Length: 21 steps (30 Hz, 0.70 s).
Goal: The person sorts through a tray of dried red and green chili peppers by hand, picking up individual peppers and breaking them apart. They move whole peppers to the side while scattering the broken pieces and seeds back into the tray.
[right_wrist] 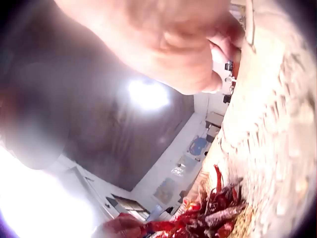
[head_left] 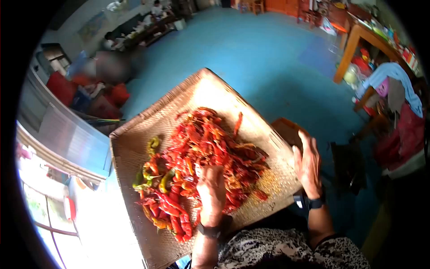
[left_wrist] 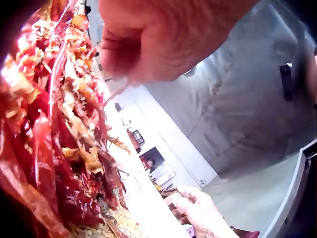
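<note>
A square woven bamboo tray (head_left: 242, 94) holds a heap of red chili peppers (head_left: 215, 143), many shrivelled and dried. Fresher red peppers (head_left: 168, 206) and a few green ones (head_left: 166, 181) lie at its left side. My left hand (head_left: 211, 190) is over the middle of the heap, fingers curled down. In the left wrist view a thin stem-like strip shows at its fingertips, and in the right wrist view a red chili reaches out from it. Beside the tray's right rim is my right hand (head_left: 308, 166), fingers loosely extended and thumb near the edge, holding nothing visible.
Loose yellow seeds (head_left: 266, 181) are scattered on the tray's right part. A wooden stool (head_left: 286, 130) stands just beyond the right rim. To the right are a wooden table (head_left: 354, 49) and piled clothes (head_left: 394, 85). A bright window (head_left: 49, 215) lies at the left.
</note>
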### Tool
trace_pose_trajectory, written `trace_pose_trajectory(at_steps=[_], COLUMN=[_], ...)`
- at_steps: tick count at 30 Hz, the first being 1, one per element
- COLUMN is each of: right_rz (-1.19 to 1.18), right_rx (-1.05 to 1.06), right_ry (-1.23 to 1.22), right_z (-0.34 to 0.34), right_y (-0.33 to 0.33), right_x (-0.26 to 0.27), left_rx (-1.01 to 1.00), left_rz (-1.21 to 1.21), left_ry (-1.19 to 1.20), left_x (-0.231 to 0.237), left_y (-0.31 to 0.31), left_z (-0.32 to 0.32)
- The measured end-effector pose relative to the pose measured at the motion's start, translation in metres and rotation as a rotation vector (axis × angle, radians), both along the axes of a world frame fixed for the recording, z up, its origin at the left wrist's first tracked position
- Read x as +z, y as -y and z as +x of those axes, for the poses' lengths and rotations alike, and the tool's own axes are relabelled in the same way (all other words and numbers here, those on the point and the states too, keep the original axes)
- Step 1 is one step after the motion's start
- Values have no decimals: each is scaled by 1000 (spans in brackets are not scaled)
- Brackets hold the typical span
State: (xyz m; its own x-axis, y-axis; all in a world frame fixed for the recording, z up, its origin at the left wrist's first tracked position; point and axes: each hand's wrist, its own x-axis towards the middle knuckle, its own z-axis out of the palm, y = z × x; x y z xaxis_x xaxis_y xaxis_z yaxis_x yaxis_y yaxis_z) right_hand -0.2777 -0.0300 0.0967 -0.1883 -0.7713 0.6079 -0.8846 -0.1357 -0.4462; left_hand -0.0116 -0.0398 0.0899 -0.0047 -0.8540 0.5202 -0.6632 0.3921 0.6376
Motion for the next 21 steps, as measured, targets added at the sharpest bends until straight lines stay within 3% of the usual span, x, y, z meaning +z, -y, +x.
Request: trace_pose_trajectory(at_steps=[1,3,5,9,11,15,17,21], right_rz=[86,188,118,126,112,74,23,-77], right_rx=[32,294,567,709,709,687,582,215], right_ry=[112,291,421,130,126,77,305,403], right_z=[16,37,70,91,95,94,83,40], right_y=[-7,-7,-8,-7,-8,-12,-13,-4], right_x=[14,0,6,13,4,1,4,17], left_rx=[-30,-68,-152,-244,-241,-264,-181,-83], left_rz=[-53,-106,-88,-71,-39,192,72,106], left_ry=[-14,-20,-50,-46,-73,-353,-137,315], left_x=[-2,8,14,9,9,11,14,-2], left_y=[-2,-11,-23,-36,-37,-39,-31,-10], left_z=[0,-8,-16,-19,-15,-6,-2,2])
